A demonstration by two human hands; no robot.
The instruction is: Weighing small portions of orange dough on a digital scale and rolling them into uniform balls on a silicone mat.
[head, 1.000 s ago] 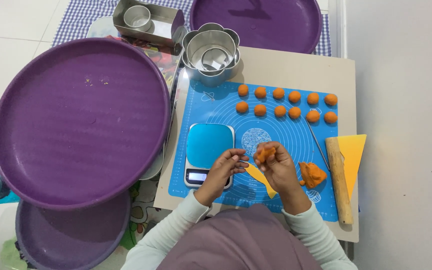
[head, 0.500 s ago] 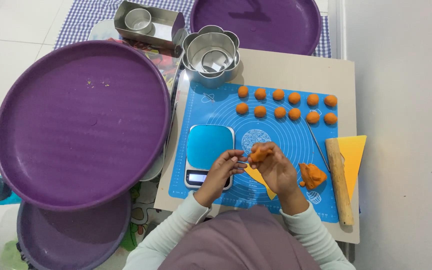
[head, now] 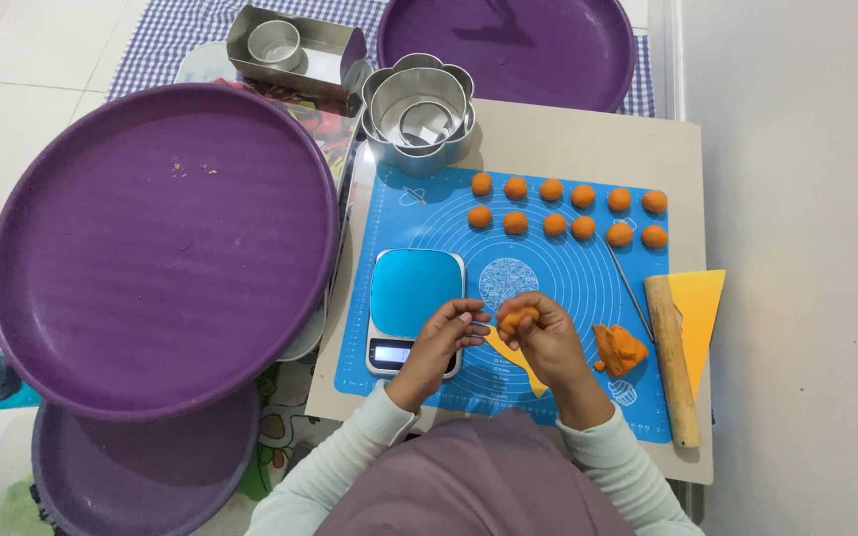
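Observation:
My right hand [head: 546,337] holds a small piece of orange dough [head: 516,320] over the blue baking mat [head: 429,213]. My left hand [head: 445,334] is beside it, fingertips pinched close to the dough, over the edge of the blue kitchen scale [head: 411,294]. Two rows of several orange dough balls [head: 566,208] lie at the far side of the mat. A larger lump of orange dough [head: 618,349] rests on the mat to the right of my right hand. A yellow scraper [head: 514,359] pokes out from under my hands.
A wooden rolling pin [head: 672,359] and a yellow triangular sheet [head: 699,308] lie at the mat's right edge, with a thin metal tool [head: 630,290] nearby. Nested metal flower-shaped moulds [head: 419,111] and a metal tin [head: 292,48] stand at the back. Large purple round trays [head: 151,248] fill the left.
Both hands have kept working the small dough piece in place; the right hand's fingers have closed a little more around it. Nothing else has moved.

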